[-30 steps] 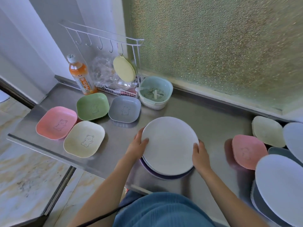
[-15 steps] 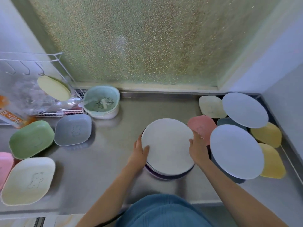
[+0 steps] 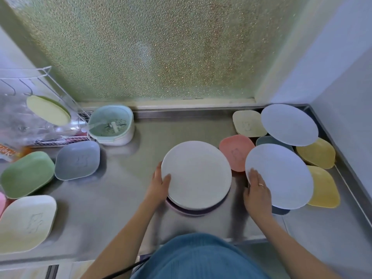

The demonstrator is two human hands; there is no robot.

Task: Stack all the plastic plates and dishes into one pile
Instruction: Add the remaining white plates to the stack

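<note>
Left hand (image 3: pixel 159 185) fingers grip plate pile (image 3: pixel 196 175); right hand (image 3: pixel 256 191) fingers flat, open, on blue plate (image 3: pixel 279 176).

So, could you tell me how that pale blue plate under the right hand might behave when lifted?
The blue plate looks like thin plastic, so probably stiff and light. It sits perched on dishes, so it may tip or slide as the right hand presses its rim.
</note>
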